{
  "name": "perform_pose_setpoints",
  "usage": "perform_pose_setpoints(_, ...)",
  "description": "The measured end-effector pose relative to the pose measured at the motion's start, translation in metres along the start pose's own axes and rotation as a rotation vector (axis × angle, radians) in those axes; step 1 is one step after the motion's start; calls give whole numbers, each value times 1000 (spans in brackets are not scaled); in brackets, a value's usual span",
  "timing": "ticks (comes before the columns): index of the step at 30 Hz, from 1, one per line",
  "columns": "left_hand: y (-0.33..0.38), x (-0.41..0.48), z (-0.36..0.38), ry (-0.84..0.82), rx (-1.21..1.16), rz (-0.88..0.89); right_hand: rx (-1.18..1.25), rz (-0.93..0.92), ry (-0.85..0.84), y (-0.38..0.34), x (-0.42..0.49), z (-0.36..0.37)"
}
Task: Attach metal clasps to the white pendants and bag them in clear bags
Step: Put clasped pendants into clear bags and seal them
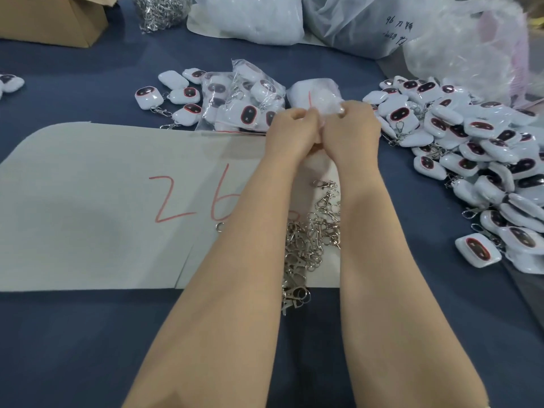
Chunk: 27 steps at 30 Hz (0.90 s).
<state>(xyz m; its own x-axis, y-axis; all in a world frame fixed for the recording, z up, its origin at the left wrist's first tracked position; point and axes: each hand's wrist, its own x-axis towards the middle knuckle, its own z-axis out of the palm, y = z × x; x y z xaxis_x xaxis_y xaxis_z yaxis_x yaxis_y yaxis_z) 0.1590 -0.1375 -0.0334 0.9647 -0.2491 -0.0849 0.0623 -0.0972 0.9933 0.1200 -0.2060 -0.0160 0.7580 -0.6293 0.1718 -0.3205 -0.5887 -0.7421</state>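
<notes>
My left hand (291, 128) and my right hand (350, 128) are pressed together at the table's middle, fingers curled, pinching a small clear bag (316, 97) that stands up above them. Its contents look white and blurred. Between my forearms a pile of metal clasps (312, 231) lies on a white sheet (88, 201) marked with red numbers. To the right spreads a heap of white pendants (471, 148) with dark oval faces. Filled clear bags (244, 98) lie just left of my hands, with a few loose pendants (176, 95) beside them.
A cardboard box (59, 22) stands at the back left. Another mass of metal clasps (160, 10) lies behind, next to large white plastic sacks (250, 19). A big crumpled clear bag (465, 45) sits at the back right. The tabletop (88, 348) is dark blue.
</notes>
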Motion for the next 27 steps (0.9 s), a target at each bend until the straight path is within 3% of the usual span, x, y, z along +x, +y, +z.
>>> perform_pose_setpoints(2, 0, 3, 1, -25, -172, -87, -96, -55, 27, -11, 0, -10)
perform_pose_setpoints(4, 2, 6, 4, -47, -256, -157, 21, -134, 116, -22, 1, -19)
perform_pose_setpoints(6, 3, 5, 7, -76, -324, -202, 390, -166, 154, -33, -2, -27)
perform_pose_setpoints(9, 7, -2, 3, -82, -305, -213, 1073, -29, -6, -42, -7, -31)
perform_pose_setpoints(11, 11, -6, -8, -18, -296, -216, 1271, 109, -95, -35, -8, -26)
perform_pose_setpoints(14, 13, -15, -27, 50, -406, -220, 1298, 171, -76, -26, -10, -17)
perform_pose_setpoints(19, 9, -32, -50, 0, -564, -178, 1420, 410, -100, -22, -19, -2)
perform_pose_setpoints(24, -4, -50, -72, 294, -416, -60, 1361, 479, -92, -12, -38, -2)
perform_pose_setpoints(27, -16, -57, -83, 404, -209, 45, 1159, 475, -102, -2, -43, 0)
